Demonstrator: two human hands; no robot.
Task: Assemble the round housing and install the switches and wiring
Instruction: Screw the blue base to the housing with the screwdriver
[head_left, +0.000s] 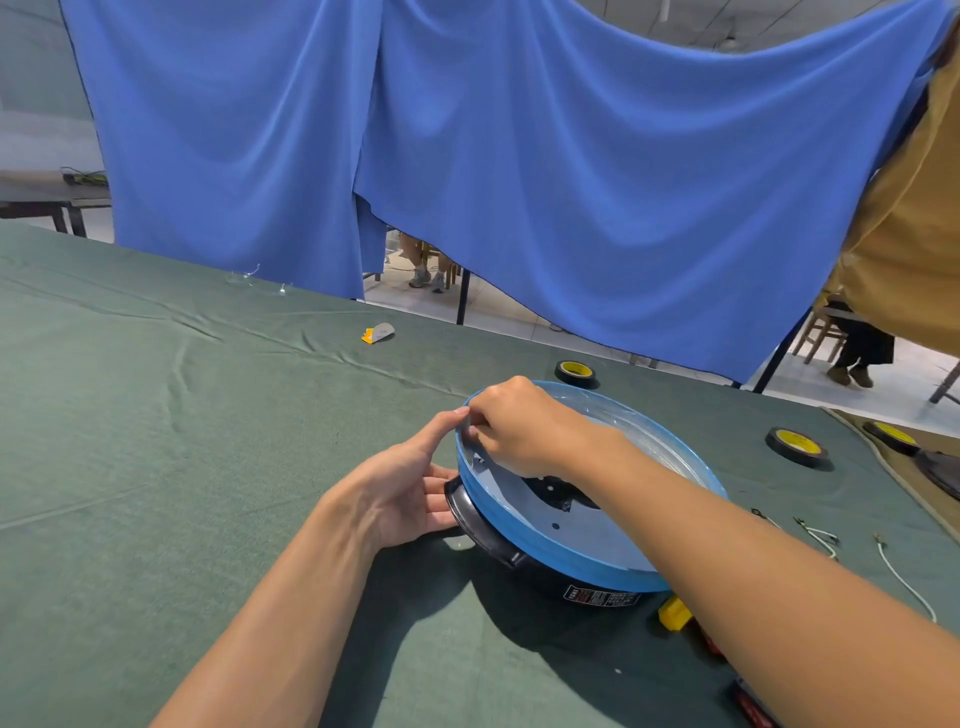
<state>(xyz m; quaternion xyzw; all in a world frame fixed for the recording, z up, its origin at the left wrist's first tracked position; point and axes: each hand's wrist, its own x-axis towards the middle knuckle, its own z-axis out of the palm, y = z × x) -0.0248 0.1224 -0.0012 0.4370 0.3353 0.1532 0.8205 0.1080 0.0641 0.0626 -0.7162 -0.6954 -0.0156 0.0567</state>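
Round housing (545, 545), blue-walled on a black base, sits on the green cloth (208, 415) of the table, right of centre and towards the front. Inside it is a pale floor with small holes and a dark cut-out (558, 491) near the middle; the right forearm hides part of that floor.

At the left the cloth stretches wide and wrinkled, with a small yellow and grey scrap (378, 332) near the far edge. The left hand (410, 488) lies against the housing's left side with its fingers straight and spread. Its forefinger tip touches the blue rim, and the other fingers rest by the black handle (467, 519). The right hand (519, 426) reaches over the far-left part of the rim, fingers curled tight and pinching there. Whether they nip the rim itself or a thin film on it is too small to tell.

Beyond the housing a tape roll (575, 373) lies close to the table's far edge. A second tape roll (797, 447) and a third tape roll (891, 436) lie further right, well apart from the housing. A yellow block (674, 613) sits just beside the black base at the front right. White wires (904, 582) trail near the right edge. A blue curtain (519, 182) hangs behind the far edge.
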